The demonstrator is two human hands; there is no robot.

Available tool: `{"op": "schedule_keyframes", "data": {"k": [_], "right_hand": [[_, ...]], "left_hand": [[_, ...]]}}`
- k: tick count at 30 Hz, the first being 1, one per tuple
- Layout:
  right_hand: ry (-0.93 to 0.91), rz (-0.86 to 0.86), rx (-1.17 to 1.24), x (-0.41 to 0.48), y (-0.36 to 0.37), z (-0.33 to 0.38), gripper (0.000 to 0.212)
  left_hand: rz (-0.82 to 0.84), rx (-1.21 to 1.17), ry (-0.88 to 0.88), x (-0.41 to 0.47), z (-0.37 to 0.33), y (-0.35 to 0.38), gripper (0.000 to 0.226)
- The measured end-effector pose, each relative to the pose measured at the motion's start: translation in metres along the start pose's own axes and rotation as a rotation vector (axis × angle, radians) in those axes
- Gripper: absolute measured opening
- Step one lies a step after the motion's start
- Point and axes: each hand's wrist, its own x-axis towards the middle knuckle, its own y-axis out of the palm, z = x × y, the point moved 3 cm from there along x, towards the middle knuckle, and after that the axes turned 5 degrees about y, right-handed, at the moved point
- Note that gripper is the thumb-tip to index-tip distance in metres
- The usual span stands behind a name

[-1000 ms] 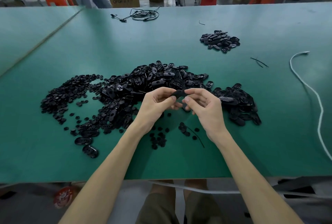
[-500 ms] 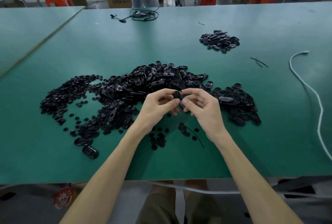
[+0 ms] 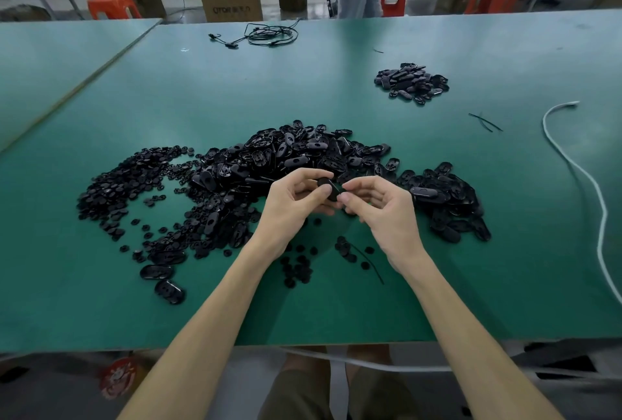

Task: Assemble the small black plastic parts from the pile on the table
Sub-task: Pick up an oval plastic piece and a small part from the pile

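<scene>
A big pile of black oval shells [image 3: 296, 157] lies mid-table, with a spread of small round black pieces [image 3: 124, 184] to its left. Just in front of the pile, above the green table [image 3: 235, 83], my left hand [image 3: 296, 204] pinches a black oval part [image 3: 328, 188] between thumb and fingers. My right hand [image 3: 380, 207] meets it from the right, thumb and forefinger tips touching the same part's right end. Most of the part is hidden by my fingers. A smaller heap of black parts [image 3: 412, 83] lies at the back right.
A white cable [image 3: 585, 184] curves along the right side. A black wire bundle [image 3: 266, 34] lies at the far edge. Thin black strips [image 3: 484, 121] lie near the small heap. Loose round pieces [image 3: 298, 268] and two oval shells [image 3: 161, 280] lie by the front edge. A person stands beyond the table.
The black part has turned in my fingers and now stands more on end. Both hands stay in the same spot. The person behind the table has walked to the right.
</scene>
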Motion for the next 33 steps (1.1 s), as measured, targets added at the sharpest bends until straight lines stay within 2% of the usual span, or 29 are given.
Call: {"op": "schedule_keyframes", "data": {"k": [5,19,33], "right_hand": [[-0.016,-0.055,-0.007,-0.0007,-0.0016,0.0021,0.01],[-0.147,-0.129,-0.315,-0.0022,0.005,0.0047,0.017],[-0.131,-0.12,-0.305,-0.0022,0.0057,0.0049,0.015]], "left_hand": [[0.034,-0.057,-0.026,-0.0004,0.0008,0.0006,0.022],[0.039,-0.037,-0.013,-0.0001,0.0022,-0.0031,0.024],[0.065,-0.039,-0.015,-0.0002,0.0002,-0.0034,0.023]]}}
